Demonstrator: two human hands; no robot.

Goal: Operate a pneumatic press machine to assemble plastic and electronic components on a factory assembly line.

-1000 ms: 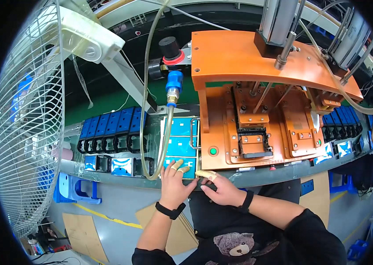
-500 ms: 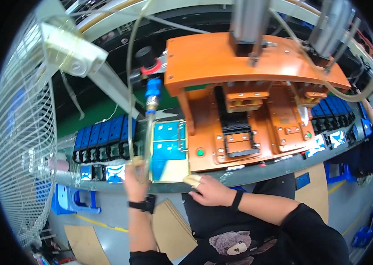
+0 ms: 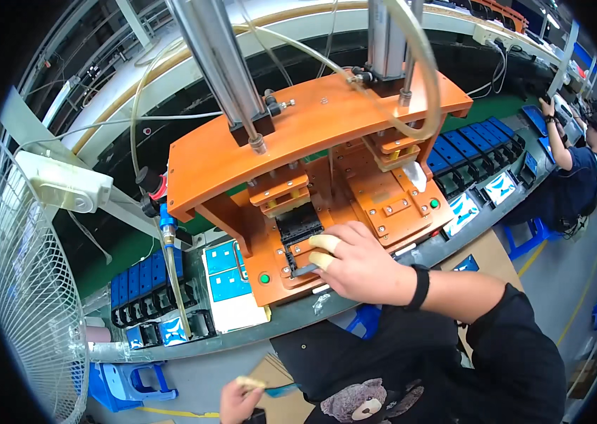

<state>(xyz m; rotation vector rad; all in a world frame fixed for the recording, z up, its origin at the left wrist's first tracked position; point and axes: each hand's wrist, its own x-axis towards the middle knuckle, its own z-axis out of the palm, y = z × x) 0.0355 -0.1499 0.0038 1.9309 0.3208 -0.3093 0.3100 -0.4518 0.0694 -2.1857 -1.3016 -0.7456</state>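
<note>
My right hand (image 3: 367, 265), with pale yellow finger covers, reaches onto the orange press. Its fingers are closed at the near edge of a black plastic frame (image 3: 301, 225) that lies in the press's left-hand fixture. The fingers partly hide that edge. Low in the picture, in front of the bench, my left hand (image 3: 240, 401) is closed in a pinch, also with a finger cover. From it sticks out a thin blue piece (image 3: 283, 391), blurred and dark along part of it. A sheet of blue adhesive pads (image 3: 230, 283) lies left of the press, its near part bare white.
Black parts with blue faces stand in rows left (image 3: 144, 286) and right (image 3: 471, 148) of the orange press (image 3: 312, 116). A white wire fan guard (image 3: 30, 297) is at far left. Another person (image 3: 574, 177) works at far right. Air hoses (image 3: 422, 63) loop above the press.
My right hand has moved from beside the pad sheet onto the black frame. My left hand has dropped away from the sheet with a blue piece. The view has shifted right.
</note>
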